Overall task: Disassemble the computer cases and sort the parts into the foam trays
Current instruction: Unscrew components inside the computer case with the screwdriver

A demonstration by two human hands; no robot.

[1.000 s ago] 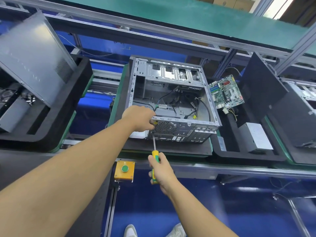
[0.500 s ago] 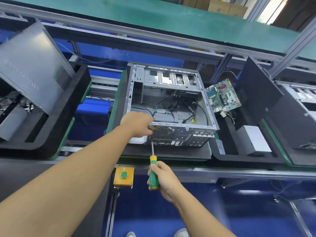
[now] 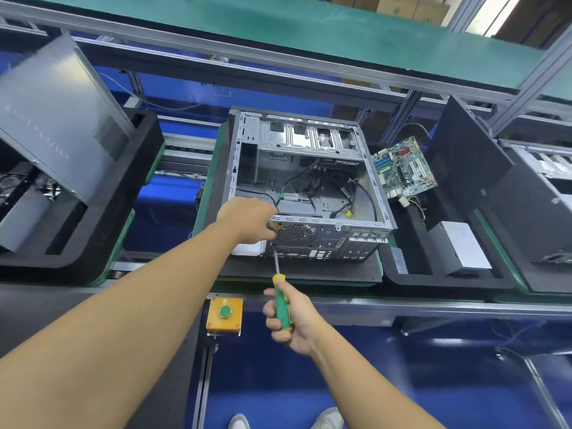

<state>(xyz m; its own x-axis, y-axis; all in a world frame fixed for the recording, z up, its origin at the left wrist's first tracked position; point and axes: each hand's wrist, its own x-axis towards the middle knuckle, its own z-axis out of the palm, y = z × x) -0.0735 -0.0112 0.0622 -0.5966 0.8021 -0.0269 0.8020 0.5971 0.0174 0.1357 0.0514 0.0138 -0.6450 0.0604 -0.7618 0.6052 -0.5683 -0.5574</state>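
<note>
open gray computer case (image 3: pixel 309 187), black foam tray (image 3: pixel 445 278)

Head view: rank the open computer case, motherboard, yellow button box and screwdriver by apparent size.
1. computer case
2. motherboard
3. screwdriver and yellow button box: unranked, as the screwdriver is longer but thinner and both are nearer the camera.

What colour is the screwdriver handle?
Green with yellow ends, on the screwdriver held in the right hand; head view.

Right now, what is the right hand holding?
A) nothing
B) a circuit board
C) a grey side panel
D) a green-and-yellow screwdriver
D: the right hand grips the green-and-yellow screwdriver by its handle, with the shaft pointing up at the rear of the computer case.
</note>
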